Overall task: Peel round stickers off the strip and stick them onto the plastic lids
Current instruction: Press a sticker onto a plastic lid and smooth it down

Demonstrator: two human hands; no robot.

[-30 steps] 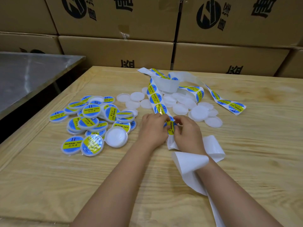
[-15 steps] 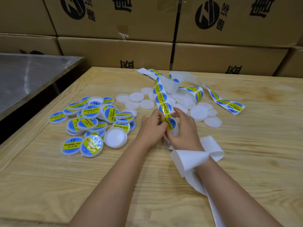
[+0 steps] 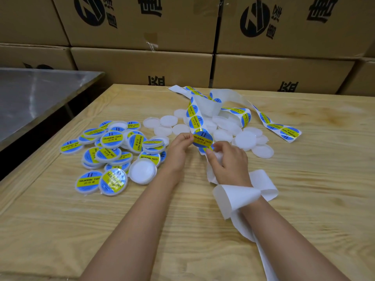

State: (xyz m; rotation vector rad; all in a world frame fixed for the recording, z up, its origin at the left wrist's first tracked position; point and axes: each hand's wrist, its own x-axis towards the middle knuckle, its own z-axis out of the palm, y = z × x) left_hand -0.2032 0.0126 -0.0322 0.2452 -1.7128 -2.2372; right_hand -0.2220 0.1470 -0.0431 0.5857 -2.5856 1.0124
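Roughly at the middle of the pale wooden table (image 3: 304, 199), the left hand (image 3: 179, 149) pinches the left rim of a round blue-and-yellow paper sticker (image 3: 203, 138) between thumb and forefinger. The sticker faces up towards the camera. Its yellow band, printed SOLDERING PASTE, slopes from upper left down to lower right.

The right hand (image 3: 229, 163), just beside it, has its fingers curled round the long white backing strip (image 3: 195, 118), with the thumb pressed on the strip right under the sticker. Whether the sticker's lower rim is free of the strip cannot be told.

From the hands the strip's long axis runs away towards the table's far edge, carrying more stickers in a row. It then folds and trails off towards the right edge. Its bare end curls over the right wrist and runs back to the near edge.

Plain white round plastic lids (image 3: 245, 138) lie in a loose heap under and beside the strip. A pile of lids already bearing stickers (image 3: 113, 138) lies towards the left edge. Brown cardboard boxes (image 3: 142, 63) are stacked beyond the far edge.
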